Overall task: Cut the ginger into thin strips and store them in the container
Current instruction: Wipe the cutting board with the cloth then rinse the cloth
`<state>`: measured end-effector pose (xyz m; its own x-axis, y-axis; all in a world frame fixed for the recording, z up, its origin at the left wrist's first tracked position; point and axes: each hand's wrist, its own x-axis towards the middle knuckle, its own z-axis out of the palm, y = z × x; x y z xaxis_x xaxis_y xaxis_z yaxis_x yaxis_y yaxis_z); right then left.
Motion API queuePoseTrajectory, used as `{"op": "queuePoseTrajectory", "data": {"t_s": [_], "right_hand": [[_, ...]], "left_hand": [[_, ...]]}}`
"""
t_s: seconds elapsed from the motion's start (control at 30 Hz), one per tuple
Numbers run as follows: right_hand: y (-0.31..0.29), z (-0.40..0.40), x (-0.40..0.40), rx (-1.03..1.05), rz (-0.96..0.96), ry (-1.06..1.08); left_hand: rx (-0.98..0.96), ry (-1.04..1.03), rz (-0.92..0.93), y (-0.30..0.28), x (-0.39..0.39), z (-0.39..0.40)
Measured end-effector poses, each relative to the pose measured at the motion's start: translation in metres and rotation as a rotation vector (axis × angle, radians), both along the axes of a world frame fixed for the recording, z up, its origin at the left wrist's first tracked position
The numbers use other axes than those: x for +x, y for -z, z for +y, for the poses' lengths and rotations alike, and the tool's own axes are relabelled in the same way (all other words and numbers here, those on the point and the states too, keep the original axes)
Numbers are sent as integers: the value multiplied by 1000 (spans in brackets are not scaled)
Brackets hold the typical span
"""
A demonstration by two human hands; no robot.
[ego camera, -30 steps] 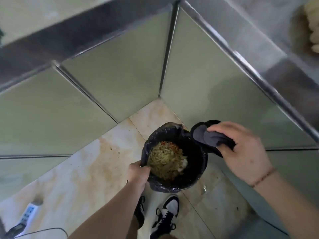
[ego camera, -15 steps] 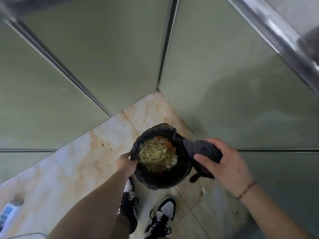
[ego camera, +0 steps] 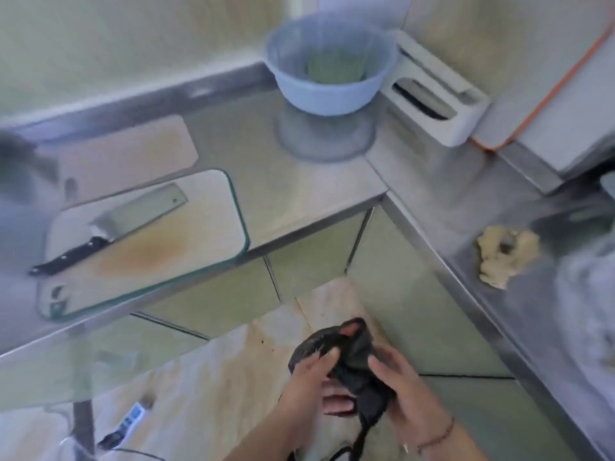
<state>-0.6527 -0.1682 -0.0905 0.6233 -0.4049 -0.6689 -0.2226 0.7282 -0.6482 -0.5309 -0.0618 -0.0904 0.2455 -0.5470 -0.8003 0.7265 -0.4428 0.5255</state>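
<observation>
Gripping black cloth [ego camera: 357,371], both hands

steel counter [ego camera: 299,191] | cutting board [ego camera: 186,234], blue colander [ego camera: 329,71], ginger [ego camera: 507,254], knife block [ego camera: 436,94]

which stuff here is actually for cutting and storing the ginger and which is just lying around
For the job:
ginger on the steel counter at right
cleaver lying on the cutting board
blue bowl, possibly the container

Just lying about:
black bag, held in both hands
wooden board
white knife holder
orange-edged board
</observation>
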Motion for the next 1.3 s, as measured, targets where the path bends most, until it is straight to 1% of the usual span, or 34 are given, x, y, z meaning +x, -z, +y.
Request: {"op": "queuePoseTrajectory", "data": {"t_s": [0.03,0.07,0.13,0.2,0.27,0.37,0.43,0.5,0.57,0.6,0.63,0.7,0.77,0.8,0.83,0.9,0.93,1.0,1.07,1.13,1.2,1.23,1.3], "right_hand": [[-12,1,-4,-50,4,-29],[-21,0,-5,-112,7,-58],[-41,-2,-4,-303,49,-101],[-48,-6,-6,-508,131,-105],[-62,-12,-2,-609,180,-98],[-83,-27,9,-658,225,129],[-95,-34,13,-690,291,210],[-110,-36,19,-650,289,238],[-124,-34,19,-662,263,186],[-130,-33,19,-646,237,170],[-134,-30,14,-595,182,200],[-139,-21,-2,-570,123,349],[-144,-2,-19,-615,135,519],[-147,11,-28,-650,172,597],[-151,22,-35,-707,193,669],[-158,50,-55,-770,321,750],[-159,61,-62,-773,375,766],[-162,98,-86,-772,481,857],[-162,137,-113,-743,546,1044],[-167,176,-139,-634,590,1298],[-164,216,-167,-446,647,1522],[-161,236,-180,-356,646,1601],[-160,271,-203,-249,547,1754]], "left_hand": [[-16,-27,-34,-18,0,5],[-29,-19,-114,-31,4,6],[-71,41,-255,-60,14,6],[-108,72,-369,-83,24,8],[-122,62,-436,-103,35,8],[-204,31,-455,-119,49,2],[-224,-19,-448,-126,59,-6],[-232,-72,-387,-130,69,-17],[-268,-30,-293,-133,78,-31],[-319,13,-227,-135,83,-39],[-374,51,-145,-134,85,-46],[-467,116,52,-135,85,-61],[-516,132,295,-129,76,-74],[-518,133,407,-128,67,-78],[-493,150,495,-127,54,-81],[-377,294,644,-126,16,-82],[-319,372,665,-125,1,-81],[-256,553,631,-129,-40,-74],[-260,679,552,-132,-77,-63],[-242,806,544,-136,-119,-45],[-164,908,551,-138,-162,-20],[-126,957,570,-139,-184,-7],[-63,1031,647,-141,-227,15]]}}
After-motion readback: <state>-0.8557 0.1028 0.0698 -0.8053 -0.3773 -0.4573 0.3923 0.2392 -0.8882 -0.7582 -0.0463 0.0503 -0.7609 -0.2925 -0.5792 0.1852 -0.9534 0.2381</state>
